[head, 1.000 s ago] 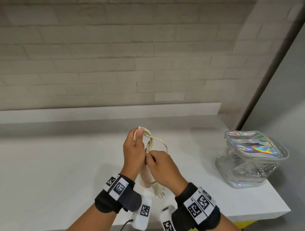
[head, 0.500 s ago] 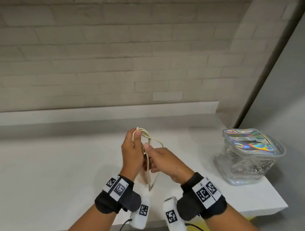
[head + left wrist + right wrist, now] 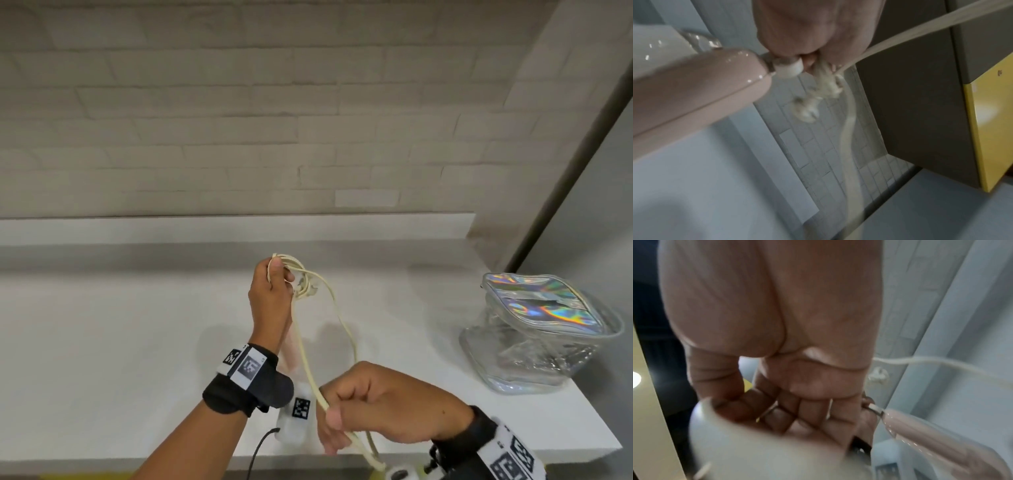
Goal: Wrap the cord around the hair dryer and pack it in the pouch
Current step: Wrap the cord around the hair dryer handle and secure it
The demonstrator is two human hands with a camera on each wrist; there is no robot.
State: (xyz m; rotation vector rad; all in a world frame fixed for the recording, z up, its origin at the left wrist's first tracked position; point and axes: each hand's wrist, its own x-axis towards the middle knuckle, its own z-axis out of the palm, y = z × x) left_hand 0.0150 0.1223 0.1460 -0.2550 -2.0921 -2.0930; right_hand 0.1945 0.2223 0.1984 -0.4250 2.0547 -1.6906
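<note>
My left hand (image 3: pixel 270 291) is raised over the counter and grips the cream cord's (image 3: pixel 346 329) bunched coils together with the end of the pink hair dryer (image 3: pixel 286 353), which hangs mostly hidden behind that wrist. The left wrist view shows the fingers (image 3: pixel 807 32) curled round the white collar at the end of the hair dryer (image 3: pixel 694 91), with a knotted clump of cord (image 3: pixel 818 91) beside it. My right hand (image 3: pixel 359 411) is low near the front edge and pinches a long doubled strand. The holographic clear pouch (image 3: pixel 541 329) stands at the right, apart from both hands.
The white counter (image 3: pixel 102 342) runs to a raised ledge and a brick wall (image 3: pixel 239 120) behind. Its right end (image 3: pixel 599 442) drops off just past the pouch, beside a grey panel. A yellow surface (image 3: pixel 990 129) shows below the counter.
My right hand has left my left hand and drawn back toward the front edge, pulling a long loop of cord out. The left hand has stayed up with the coils.
</note>
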